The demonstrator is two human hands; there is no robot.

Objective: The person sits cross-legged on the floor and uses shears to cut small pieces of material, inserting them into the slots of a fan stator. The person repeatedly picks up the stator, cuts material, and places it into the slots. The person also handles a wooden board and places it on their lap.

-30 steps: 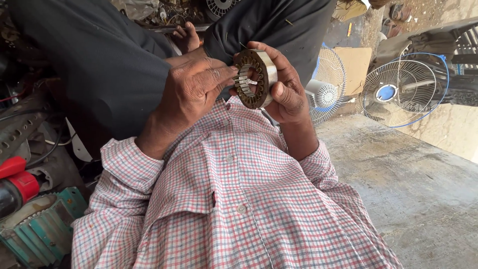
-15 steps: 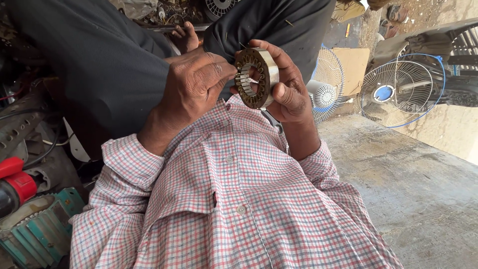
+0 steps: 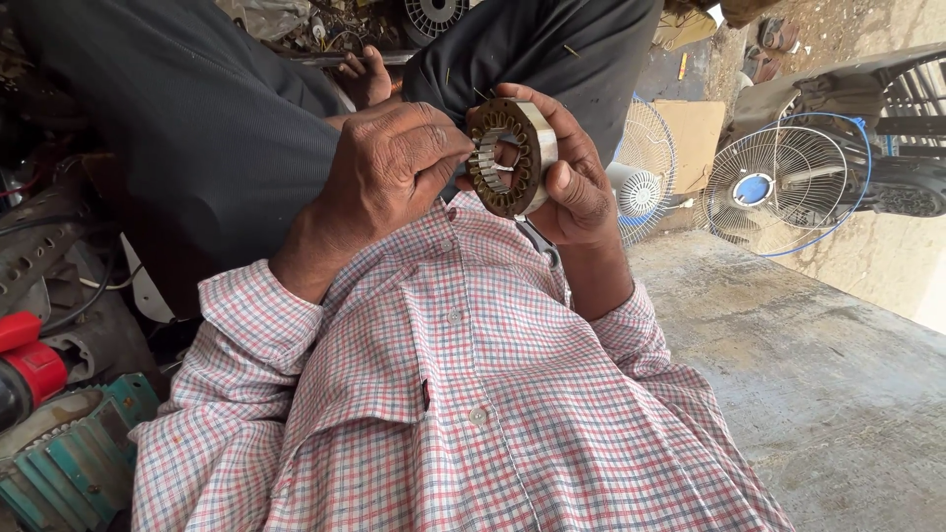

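Observation:
My right hand [image 3: 576, 187] grips a brown metal stator ring [image 3: 514, 158] with a slotted inner face, held upright in front of my chest. The fingers of my left hand [image 3: 394, 167] are curled and bunched against the ring's left rim and slots, with the thumb underneath. Whether anything small sits between those fingertips is hidden. Below both hands is my red and white checked shirt [image 3: 463, 394], and above them are my dark trousers [image 3: 197, 128].
A blue-rimmed fan with a wire guard [image 3: 788, 187] and a smaller white fan [image 3: 641, 177] stand at the right, by a cardboard piece [image 3: 695, 128]. A concrete slab [image 3: 828, 374] lies lower right. At left are a green finned motor housing [image 3: 59, 463] and a red part [image 3: 30, 360].
Both hands stay on the ring. The left fingers have shifted slightly along its rim, and the ring has barely turned.

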